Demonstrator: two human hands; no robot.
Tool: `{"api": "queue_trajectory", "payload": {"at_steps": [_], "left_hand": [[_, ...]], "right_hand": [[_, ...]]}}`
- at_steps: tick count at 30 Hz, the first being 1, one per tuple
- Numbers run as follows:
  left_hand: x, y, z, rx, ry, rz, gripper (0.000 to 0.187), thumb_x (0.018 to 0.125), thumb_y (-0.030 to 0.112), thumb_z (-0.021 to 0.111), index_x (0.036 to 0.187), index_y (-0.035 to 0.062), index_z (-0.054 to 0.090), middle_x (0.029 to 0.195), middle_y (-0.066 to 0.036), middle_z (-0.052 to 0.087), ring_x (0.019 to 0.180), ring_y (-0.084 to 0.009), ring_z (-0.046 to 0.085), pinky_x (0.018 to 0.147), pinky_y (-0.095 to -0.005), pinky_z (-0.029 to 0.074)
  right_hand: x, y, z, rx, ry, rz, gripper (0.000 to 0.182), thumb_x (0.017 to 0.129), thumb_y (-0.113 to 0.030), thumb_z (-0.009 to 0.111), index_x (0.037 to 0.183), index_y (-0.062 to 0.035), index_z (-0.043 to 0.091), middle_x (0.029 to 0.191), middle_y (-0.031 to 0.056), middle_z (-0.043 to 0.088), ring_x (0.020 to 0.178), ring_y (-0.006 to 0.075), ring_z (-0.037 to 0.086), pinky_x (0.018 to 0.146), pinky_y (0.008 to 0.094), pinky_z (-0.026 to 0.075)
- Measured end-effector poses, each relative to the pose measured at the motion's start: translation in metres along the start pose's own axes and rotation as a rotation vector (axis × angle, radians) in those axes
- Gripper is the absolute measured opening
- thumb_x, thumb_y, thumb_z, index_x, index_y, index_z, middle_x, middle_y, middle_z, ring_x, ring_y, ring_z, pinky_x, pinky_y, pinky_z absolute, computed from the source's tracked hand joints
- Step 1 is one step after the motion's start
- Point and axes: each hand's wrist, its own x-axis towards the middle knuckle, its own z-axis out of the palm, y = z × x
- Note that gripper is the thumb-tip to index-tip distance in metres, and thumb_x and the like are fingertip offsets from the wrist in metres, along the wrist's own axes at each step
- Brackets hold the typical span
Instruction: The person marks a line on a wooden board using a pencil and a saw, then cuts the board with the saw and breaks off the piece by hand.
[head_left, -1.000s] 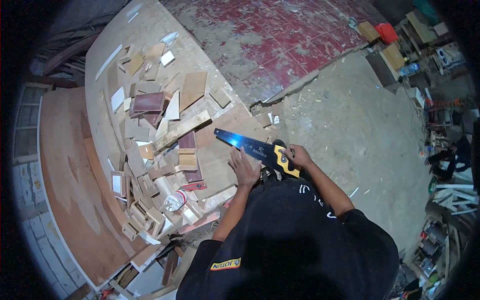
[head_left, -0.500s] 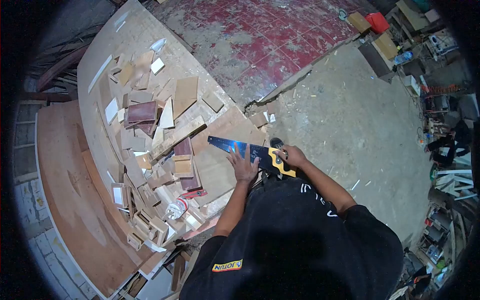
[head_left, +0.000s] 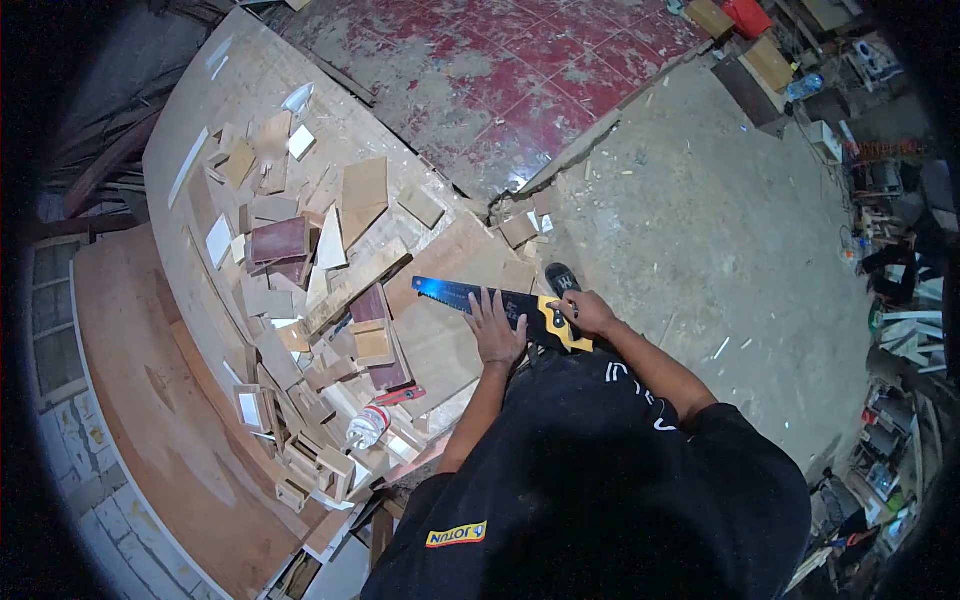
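A handsaw [head_left: 465, 294] with a dark blade and a yellow-and-black handle lies crosswise in front of my body, its tip pointing left over a plywood board. My right hand [head_left: 590, 312] is wrapped round the handle. Against the blade rests my left hand [head_left: 495, 335], its fingers spread and stretched up across the metal. Beneath the saw is the light brown plywood board [head_left: 440, 345], on a worktable [head_left: 240, 90] strewn with offcuts.
Left of the saw lie many wood scraps, dark red pieces [head_left: 281, 240], a white roll or container [head_left: 367, 427] and a red tool [head_left: 400, 396]. A curved brown panel [head_left: 150, 370] stands farther left. Tools and timber line the right wall. A sandal [head_left: 563, 278] shows below.
The view has shifted slightly, so the table scraps sit a little differently and more of the sandal shows. Both hands and the saw keep almost the same pose.
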Motion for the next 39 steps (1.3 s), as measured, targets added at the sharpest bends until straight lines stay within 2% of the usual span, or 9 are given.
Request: {"api": "queue_trajectory", "payload": {"at_steps": [3,11,23,27,29,32,39], "left_hand": [[0.001,0.000,0.000,0.021,-0.058,-0.001,0.078,0.090,0.044,0.060,0.149,0.0006,0.032,0.160,-0.024,0.016,0.149,-0.0482,0.006,0.116,-0.0686,0.009],[-0.002,-0.004,0.008,-0.021,0.052,0.029,0.082,0.089,0.045,0.061,0.149,-0.0032,0.031,0.161,-0.023,0.016,0.149,-0.0462,0.008,0.117,-0.0668,0.007],[-0.002,-0.008,0.011,-0.015,0.015,0.031,0.084,0.091,0.045,0.059,0.150,-0.0050,0.027,0.162,-0.024,0.013,0.150,-0.0464,0.005,0.117,-0.0662,0.009],[-0.003,-0.007,0.012,-0.065,0.024,0.007,0.088,0.091,0.047,0.059,0.151,-0.0069,0.023,0.162,-0.025,0.011,0.150,-0.0465,0.004,0.117,-0.0661,0.008],[-0.003,-0.004,0.007,-0.086,0.054,-0.079,0.094,0.090,0.051,0.059,0.152,-0.0077,0.019,0.162,-0.026,0.008,0.150,-0.0463,0.002,0.117,-0.0660,0.008],[-0.003,-0.007,0.013,0.026,0.027,-0.066,0.099,0.089,0.054,0.059,0.153,-0.0072,0.015,0.162,-0.026,0.007,0.150,-0.0460,0.001,0.117,-0.0657,0.007],[-0.002,-0.006,0.012,0.060,-0.006,-0.083,0.099,0.089,0.056,0.057,0.153,-0.0070,0.015,0.163,-0.025,0.005,0.151,-0.0450,-0.001,0.117,-0.0654,0.006]], "right_hand": [[-0.001,0.000,-0.001,-0.001,0.008,0.000,0.051,0.094,-0.054,0.058,0.093,-0.0039,0.067,0.085,0.0257,0.067,0.084,0.0452,0.066,0.074,0.0509,0.051],[0.001,0.003,0.003,0.065,0.027,-0.056,0.047,0.094,-0.051,0.060,0.091,-0.0044,0.066,0.080,0.0244,0.066,0.078,0.0440,0.065,0.069,0.0502,0.049],[0.002,0.004,0.007,0.100,0.065,-0.090,0.039,0.096,-0.040,0.062,0.089,-0.0017,0.065,0.081,0.0248,0.065,0.075,0.0434,0.064,0.065,0.0465,0.048],[0.001,0.002,0.006,0.117,0.062,-0.081,0.039,0.096,-0.040,0.063,0.089,-0.0018,0.065,0.081,0.0248,0.065,0.075,0.0431,0.064,0.066,0.0464,0.048],[0.000,0.001,0.005,0.106,0.065,-0.093,0.039,0.096,-0.040,0.063,0.090,-0.0020,0.065,0.081,0.0243,0.065,0.076,0.0426,0.064,0.066,0.0459,0.048],[-0.001,-0.001,0.003,0.114,0.043,-0.074,0.040,0.096,-0.041,0.062,0.089,-0.0022,0.065,0.081,0.0240,0.065,0.076,0.0422,0.064,0.066,0.0456,0.048],[-0.001,-0.003,0.002,0.095,0.037,-0.063,0.043,0.096,-0.044,0.061,0.088,-0.0021,0.065,0.081,0.0236,0.065,0.075,0.0406,0.064,0.066,0.0455,0.048]]}}
